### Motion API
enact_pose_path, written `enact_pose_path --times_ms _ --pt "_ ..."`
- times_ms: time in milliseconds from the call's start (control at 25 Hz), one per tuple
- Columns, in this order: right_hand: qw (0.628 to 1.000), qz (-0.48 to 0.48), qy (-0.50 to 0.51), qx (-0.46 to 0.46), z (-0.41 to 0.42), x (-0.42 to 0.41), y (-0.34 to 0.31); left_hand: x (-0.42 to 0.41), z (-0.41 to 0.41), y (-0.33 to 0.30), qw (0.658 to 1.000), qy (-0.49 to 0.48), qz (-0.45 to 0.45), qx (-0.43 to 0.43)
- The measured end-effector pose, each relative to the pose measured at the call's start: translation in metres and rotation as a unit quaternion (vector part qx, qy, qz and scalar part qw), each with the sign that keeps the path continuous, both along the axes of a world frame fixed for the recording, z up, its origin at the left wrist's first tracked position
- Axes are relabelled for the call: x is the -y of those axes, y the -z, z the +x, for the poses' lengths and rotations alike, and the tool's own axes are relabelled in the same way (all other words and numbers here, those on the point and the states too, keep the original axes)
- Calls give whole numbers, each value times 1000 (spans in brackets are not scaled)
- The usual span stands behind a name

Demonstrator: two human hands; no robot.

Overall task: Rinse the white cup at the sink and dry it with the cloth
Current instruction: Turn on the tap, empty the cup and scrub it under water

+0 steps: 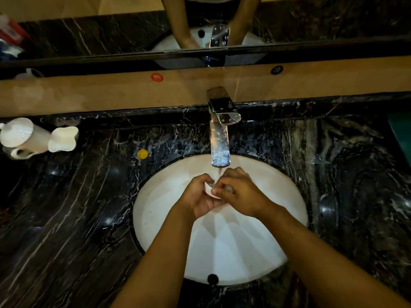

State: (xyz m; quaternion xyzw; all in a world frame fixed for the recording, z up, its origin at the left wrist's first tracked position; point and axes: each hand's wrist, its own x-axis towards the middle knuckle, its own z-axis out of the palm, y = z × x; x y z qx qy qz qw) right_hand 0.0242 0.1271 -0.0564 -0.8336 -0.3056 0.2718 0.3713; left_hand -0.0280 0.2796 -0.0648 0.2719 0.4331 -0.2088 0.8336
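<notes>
Both hands meet over the white oval sink (160, 230), just under the chrome tap (220, 134). A small white cup (210, 191) sits between them, mostly hidden by fingers. My left hand (200, 196) cradles it from the left and below. My right hand (240, 194) wraps over it from the right, fingers on its rim. A thin stream of water (219, 171) falls from the spout onto the hands. No cloth is in view.
Black marble counter (66, 207) surrounds the sink. At far left stand a white jug (20, 135), a wavy-rimmed white cup (63, 138) and another white cup below them. A small yellow cap (142, 154) lies near the basin. A mirror (111, 34) runs behind.
</notes>
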Motion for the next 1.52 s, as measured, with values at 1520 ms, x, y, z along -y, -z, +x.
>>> enact_pose_path --times_ms 1520 --pt "886 -32 397 -236 -13 -34 2 41 -7 18 907 -32 420 16"
